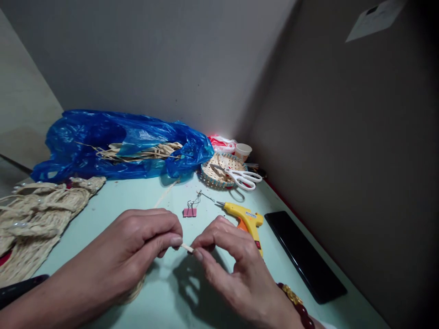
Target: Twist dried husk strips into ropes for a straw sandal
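A thin, pale strip of straw-like fibre point(187, 247) stretches across the short gap between my two hands. My left hand point(144, 246) pinches one end between thumb and fingers. The other end sits in the pinch of my right hand point(229, 260), which has a beaded bracelet point(295, 301) at its wrist. Under my left hand, part of a woven straw piece point(137, 291) shows; the rest is hidden. Just beyond the hands lie a pink binder clip point(190, 212) and a yellow glue gun point(244, 215) with an orange trigger.
A blue plastic bag point(85, 160) with dried fibre strips point(154, 151) lies at the back. Woven straw pieces with pearl beads point(44, 219) are at left. White-handled scissors point(245, 178) rest on a small woven basket point(209, 177) near a cup point(243, 151). A black phone point(305, 256) lies at right.
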Motion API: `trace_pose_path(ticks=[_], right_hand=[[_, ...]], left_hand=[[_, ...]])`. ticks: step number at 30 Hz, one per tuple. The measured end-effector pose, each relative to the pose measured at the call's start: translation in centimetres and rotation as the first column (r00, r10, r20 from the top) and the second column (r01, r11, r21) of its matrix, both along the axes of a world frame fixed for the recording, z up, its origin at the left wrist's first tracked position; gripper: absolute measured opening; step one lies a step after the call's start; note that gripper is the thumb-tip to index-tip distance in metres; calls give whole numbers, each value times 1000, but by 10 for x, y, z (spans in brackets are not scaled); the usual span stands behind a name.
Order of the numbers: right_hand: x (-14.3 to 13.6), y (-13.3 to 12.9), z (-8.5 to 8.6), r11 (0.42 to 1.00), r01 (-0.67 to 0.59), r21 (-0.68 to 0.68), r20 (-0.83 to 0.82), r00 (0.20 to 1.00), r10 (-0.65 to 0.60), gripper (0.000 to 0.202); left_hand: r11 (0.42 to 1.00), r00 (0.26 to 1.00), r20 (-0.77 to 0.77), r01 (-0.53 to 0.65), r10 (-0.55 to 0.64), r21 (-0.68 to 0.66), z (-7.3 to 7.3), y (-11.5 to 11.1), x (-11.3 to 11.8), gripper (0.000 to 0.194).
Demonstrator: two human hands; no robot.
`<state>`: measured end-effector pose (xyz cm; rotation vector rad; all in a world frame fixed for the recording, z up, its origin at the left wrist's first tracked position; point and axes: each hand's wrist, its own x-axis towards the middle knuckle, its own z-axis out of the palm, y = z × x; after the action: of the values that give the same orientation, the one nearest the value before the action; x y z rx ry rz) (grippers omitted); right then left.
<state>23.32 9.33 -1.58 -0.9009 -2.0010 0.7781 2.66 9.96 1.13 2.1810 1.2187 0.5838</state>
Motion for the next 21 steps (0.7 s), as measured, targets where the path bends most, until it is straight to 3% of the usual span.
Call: trace_pose_path(ticks=[14, 16, 18, 21], right_hand=[[-7, -5, -9, 976, 84, 200, -5, 996, -84, 13], [-7, -4, -8, 987, 88, 138, -40, 996, -84, 15], [-7, -3, -6, 996, 84, -37, -99, 991, -88, 18], [-3, 3, -7, 924, 31, -380, -238, 962, -130, 21]], left_hand=[[1000, 1000, 0, 20, -20, 20, -2, -2, 4, 28], [1000, 1000, 5, 7, -7, 0, 0, -1, 5, 29], [1000, 1000, 20, 1, 0, -15, 3, 0, 5, 28], [1000, 1000, 19, -23, 23, -13, 8, 3, 4, 28]])
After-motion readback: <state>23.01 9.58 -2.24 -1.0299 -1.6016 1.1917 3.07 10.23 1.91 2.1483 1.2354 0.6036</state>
